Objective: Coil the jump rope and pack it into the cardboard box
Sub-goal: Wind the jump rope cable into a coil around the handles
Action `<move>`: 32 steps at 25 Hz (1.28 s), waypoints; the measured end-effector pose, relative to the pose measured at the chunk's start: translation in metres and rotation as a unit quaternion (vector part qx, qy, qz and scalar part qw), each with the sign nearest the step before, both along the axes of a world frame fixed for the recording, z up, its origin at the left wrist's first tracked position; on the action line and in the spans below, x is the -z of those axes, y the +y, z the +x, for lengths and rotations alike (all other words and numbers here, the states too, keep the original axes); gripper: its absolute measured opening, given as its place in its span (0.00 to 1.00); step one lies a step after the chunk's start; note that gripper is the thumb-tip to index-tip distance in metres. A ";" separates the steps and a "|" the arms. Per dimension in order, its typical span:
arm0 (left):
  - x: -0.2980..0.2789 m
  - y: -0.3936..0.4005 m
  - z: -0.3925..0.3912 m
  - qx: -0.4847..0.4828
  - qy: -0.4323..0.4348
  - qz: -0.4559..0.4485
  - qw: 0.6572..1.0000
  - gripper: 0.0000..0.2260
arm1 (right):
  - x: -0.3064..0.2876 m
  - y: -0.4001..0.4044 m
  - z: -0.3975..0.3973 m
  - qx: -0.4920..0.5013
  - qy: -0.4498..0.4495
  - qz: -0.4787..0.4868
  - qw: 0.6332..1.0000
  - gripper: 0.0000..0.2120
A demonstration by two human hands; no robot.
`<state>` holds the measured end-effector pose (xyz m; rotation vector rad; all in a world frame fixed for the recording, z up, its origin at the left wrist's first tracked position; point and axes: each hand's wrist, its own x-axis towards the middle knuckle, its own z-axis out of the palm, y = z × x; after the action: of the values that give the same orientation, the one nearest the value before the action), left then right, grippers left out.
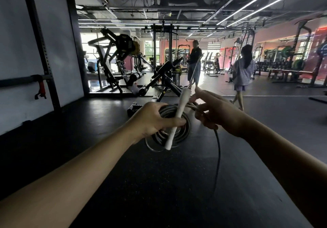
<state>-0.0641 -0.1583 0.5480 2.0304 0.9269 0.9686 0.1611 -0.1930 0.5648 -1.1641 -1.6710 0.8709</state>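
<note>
My left hand (152, 118) grips a coil of dark jump rope (185, 130) together with a white handle (178, 114) that lies slanted across the coil. Just to its right, my right hand (217, 111) pinches the rope where it leaves the coil. From under that hand a loose length of rope (218, 157) hangs down toward the black floor. Both hands are held out in front of me at about the same height. No cardboard box is in view.
Black rubber gym floor (159, 183) lies below. Weight machines (123, 65) and a bench frame (166, 82) stand ahead. A white wall (26, 51) with a rack upright is at the left. One person (194, 63) stands ahead, another (242, 74) walks at the right.
</note>
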 end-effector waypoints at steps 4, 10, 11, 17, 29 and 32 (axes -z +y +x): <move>0.007 -0.005 0.022 -0.075 -0.306 -0.094 0.945 0.11 | 0.017 0.002 -0.012 0.038 0.046 0.030 0.998 0.33; 0.008 -0.021 0.063 -0.188 -0.456 -0.161 0.855 0.12 | 0.036 -0.002 -0.080 0.107 0.254 0.103 0.956 0.19; 0.010 -0.023 0.065 -0.188 -0.456 -0.164 0.854 0.12 | 0.038 0.000 -0.086 0.122 0.277 0.106 0.947 0.19; 0.021 -0.011 0.043 -0.115 -0.412 -0.180 0.886 0.15 | 0.039 0.006 -0.084 0.104 0.284 0.124 0.945 0.12; -0.035 -0.002 -0.002 0.010 0.124 0.027 0.992 0.42 | -0.016 0.017 -0.042 -0.003 -0.289 0.193 0.938 0.07; -0.019 0.007 0.001 0.005 0.127 -0.001 0.992 0.19 | -0.008 0.016 -0.040 0.003 -0.311 0.213 0.926 0.19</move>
<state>-0.0628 -0.1517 0.5668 2.1893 1.0465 0.7137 0.1215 -0.1769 0.5728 -1.1953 -2.2167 0.0909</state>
